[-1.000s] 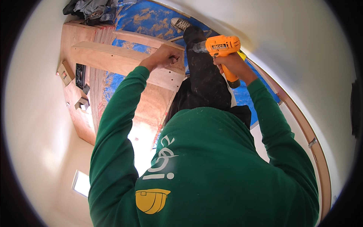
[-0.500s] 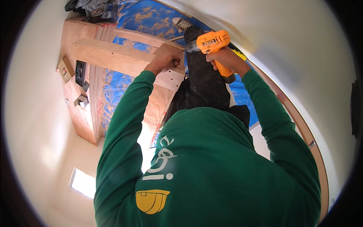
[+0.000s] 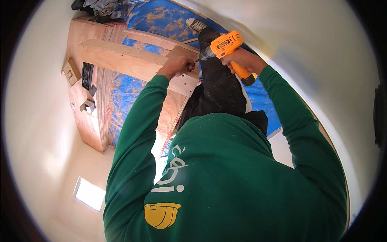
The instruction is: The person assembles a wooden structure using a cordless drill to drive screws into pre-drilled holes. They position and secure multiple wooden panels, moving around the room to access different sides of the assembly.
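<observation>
Shifted a little toward the plank end since the earlier frame: right hand [image 3: 241, 60], fingers wrapped tight round the grip of the orange drill [image 3: 226, 45]. Bit tip just beside left fingertips. Left hand [image 3: 177, 65] curled, pinching something too small to tell against the wooden plank [image 3: 129, 60]. Dark trouser leg [image 3: 219, 88] just beneath both hands.

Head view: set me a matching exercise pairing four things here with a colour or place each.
Things:
1. cordless power drill
2. long wooden beam
3. plastic floor sheet
4. small cardboard box

Matches:
A. blue, under the woodwork
B. orange, gripped in the right hand
C. on the plywood panel, far left
D. its end under the left hand

Pairs: 1-B, 2-D, 3-A, 4-C
</observation>
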Action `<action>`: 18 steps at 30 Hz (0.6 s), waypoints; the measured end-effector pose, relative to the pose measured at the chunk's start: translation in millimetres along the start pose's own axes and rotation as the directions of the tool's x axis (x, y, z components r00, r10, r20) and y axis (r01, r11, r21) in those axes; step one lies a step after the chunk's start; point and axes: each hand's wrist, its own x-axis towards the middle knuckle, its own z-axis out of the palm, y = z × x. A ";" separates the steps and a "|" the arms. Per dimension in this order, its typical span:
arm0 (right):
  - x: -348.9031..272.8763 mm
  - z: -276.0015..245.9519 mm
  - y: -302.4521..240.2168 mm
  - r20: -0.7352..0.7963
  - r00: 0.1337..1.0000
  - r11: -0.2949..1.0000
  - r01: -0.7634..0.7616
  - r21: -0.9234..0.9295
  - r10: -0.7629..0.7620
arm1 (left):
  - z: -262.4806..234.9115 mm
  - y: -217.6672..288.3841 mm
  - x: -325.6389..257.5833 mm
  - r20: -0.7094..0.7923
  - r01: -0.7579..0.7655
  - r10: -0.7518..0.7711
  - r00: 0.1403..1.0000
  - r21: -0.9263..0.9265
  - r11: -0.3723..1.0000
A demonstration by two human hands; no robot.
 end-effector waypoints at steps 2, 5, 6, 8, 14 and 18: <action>0.3 -1.5 0.7 0.015 1.000 1.000 -0.013 0.006 0.013 | 1.3 -1.2 -0.8 -0.010 -0.003 0.003 1.000 0.020 1.000; -0.6 -4.9 -0.1 0.036 0.999 0.999 -0.034 0.006 0.034 | 2.1 0.4 -2.6 -0.021 -0.014 0.014 1.000 0.000 1.000; -0.1 -5.5 -0.2 0.049 0.998 0.999 -0.031 0.008 0.031 | 2.3 1.1 -3.0 -0.024 -0.013 0.013 1.000 0.005 1.000; 0.6 -6.3 -0.8 0.058 0.998 0.999 -0.032 0.007 0.032 | 1.2 3.3 -3.7 -0.022 -0.005 0.005 1.000 0.009 1.000; 3.6 -8.0 -2.3 0.067 0.996 0.998 -0.060 -0.025 0.061 | 0.2 6.5 -5.8 -0.007 -0.014 0.014 1.000 0.032 0.999; 10.0 -13.0 -9.0 0.117 0.991 0.989 -0.053 -0.135 0.069 | 5.8 7.7 -6.1 -0.045 -0.060 0.063 0.997 0.067 0.996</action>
